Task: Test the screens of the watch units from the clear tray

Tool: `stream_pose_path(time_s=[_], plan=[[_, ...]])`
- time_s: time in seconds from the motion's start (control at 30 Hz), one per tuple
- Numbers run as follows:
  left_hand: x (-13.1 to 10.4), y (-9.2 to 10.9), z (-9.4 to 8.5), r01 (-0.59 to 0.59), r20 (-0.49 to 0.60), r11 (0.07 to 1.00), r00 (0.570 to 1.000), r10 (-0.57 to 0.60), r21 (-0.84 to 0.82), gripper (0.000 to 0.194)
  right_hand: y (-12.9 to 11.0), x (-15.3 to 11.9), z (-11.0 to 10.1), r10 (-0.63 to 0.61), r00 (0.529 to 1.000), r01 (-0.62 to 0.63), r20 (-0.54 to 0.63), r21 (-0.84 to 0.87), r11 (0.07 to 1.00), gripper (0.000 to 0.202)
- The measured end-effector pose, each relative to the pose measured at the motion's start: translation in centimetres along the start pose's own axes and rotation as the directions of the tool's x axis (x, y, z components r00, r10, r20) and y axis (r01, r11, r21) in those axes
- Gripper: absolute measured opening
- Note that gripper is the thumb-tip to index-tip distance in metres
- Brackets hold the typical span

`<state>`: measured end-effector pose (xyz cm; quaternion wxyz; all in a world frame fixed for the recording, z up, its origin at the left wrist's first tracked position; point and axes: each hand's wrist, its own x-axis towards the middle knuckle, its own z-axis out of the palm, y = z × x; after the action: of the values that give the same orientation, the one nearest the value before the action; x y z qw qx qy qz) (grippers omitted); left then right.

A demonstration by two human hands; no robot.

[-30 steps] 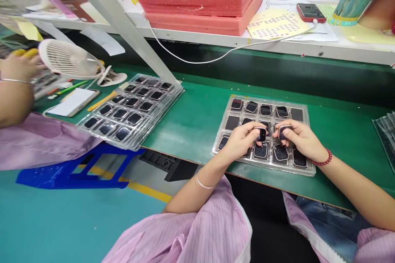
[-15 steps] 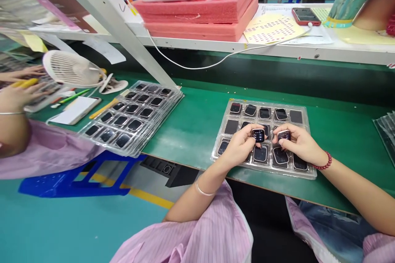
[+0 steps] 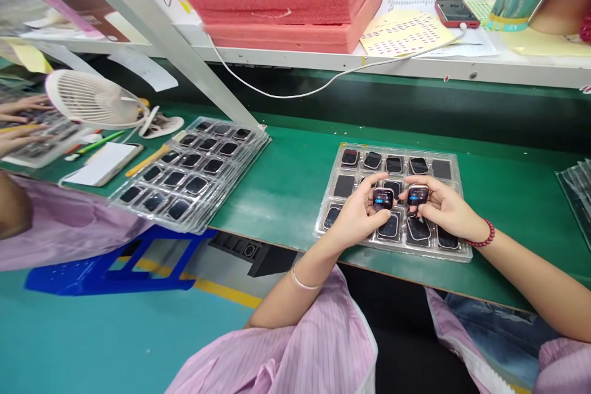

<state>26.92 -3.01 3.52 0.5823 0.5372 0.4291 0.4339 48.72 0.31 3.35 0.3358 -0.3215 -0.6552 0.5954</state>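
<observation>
Over a clear plastic tray [image 3: 329,202] of square watch bodies, my left hand [image 3: 357,214] is closed on a watch body [image 3: 383,199] with a lit screen. Close beside it, my right hand [image 3: 446,206] grips a second lit watch body [image 3: 417,196] between thumb and fingers. Both screens face up and show a blue patch. Dark-screened watches lie in the tray pockets around and beneath my hands, and some pockets are partly hidden by my fingers.
Stacked trays of watches [image 3: 190,161] stand on the green table to the left, near a white fan [image 3: 92,98] and a phone [image 3: 104,163]. A co-worker's hands [image 3: 23,120] are at far left. A shelf edge [image 3: 286,60] with red foam [image 3: 277,12] runs behind.
Blue patches now show on both held screens. My left thumb and index finger have spread apart somewhat around their watch. The co-worker's near arm has shifted at the left.
</observation>
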Motion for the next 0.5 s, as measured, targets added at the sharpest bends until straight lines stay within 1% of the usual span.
stream_pose_path(time_s=[0.03,0.13,0.17,0.23,0.27,0.3,0.37,0.4,0.43,0.5], plan=[[0.01,-0.07,-0.05,-0.006,0.006,1.0,1.0,0.006,-0.009,0.066,0.02,-0.03,-0.02,0.009,1.0,-0.009,-0.006,-0.003,1.0,0.048],[0.06,-0.34,-0.22,0.006,-0.009,0.999,1.0,-0.006,-0.037,0.04,0.12,-0.08,-0.15,0.051,0.998,-0.05,-0.047,0.005,0.999,0.032],[0.09,-0.41,-0.27,0.018,-0.025,0.999,0.999,-0.02,-0.043,0.038,0.16,-0.08,-0.2,0.059,0.996,-0.058,-0.06,0.019,0.998,0.031],[0.11,-0.48,-0.33,0.026,-0.052,0.998,0.998,-0.029,-0.06,0.043,0.24,-0.06,-0.26,0.066,0.996,-0.063,-0.068,0.049,0.997,0.035],[0.11,-0.48,-0.33,0.017,-0.054,0.997,0.998,-0.02,-0.07,0.045,0.26,-0.05,-0.26,0.063,0.995,-0.06,-0.071,0.055,0.997,0.034],[0.11,-0.47,-0.32,0.0,-0.047,0.997,0.999,-0.004,-0.082,0.051,0.27,-0.03,-0.24,0.059,0.995,-0.056,-0.075,0.05,0.997,0.036],[0.08,-0.44,-0.28,-0.027,-0.017,0.995,1.0,0.026,-0.091,0.066,0.24,-0.03,-0.18,0.049,0.995,-0.047,-0.083,0.031,0.998,0.05],[0.06,-0.44,-0.28,-0.028,0.001,0.996,1.0,0.028,-0.086,0.066,0.21,-0.04,-0.16,0.045,0.995,-0.043,-0.084,0.023,0.999,0.053],[0.05,-0.44,-0.28,-0.021,0.016,0.997,1.0,0.022,-0.079,0.058,0.18,-0.07,-0.16,0.045,0.996,-0.044,-0.082,0.02,0.999,0.05],[0.02,-0.46,-0.32,0.009,0.024,0.998,1.0,-0.007,-0.068,0.039,0.11,-0.13,-0.2,0.053,0.996,-0.051,-0.072,0.035,0.998,0.031]])
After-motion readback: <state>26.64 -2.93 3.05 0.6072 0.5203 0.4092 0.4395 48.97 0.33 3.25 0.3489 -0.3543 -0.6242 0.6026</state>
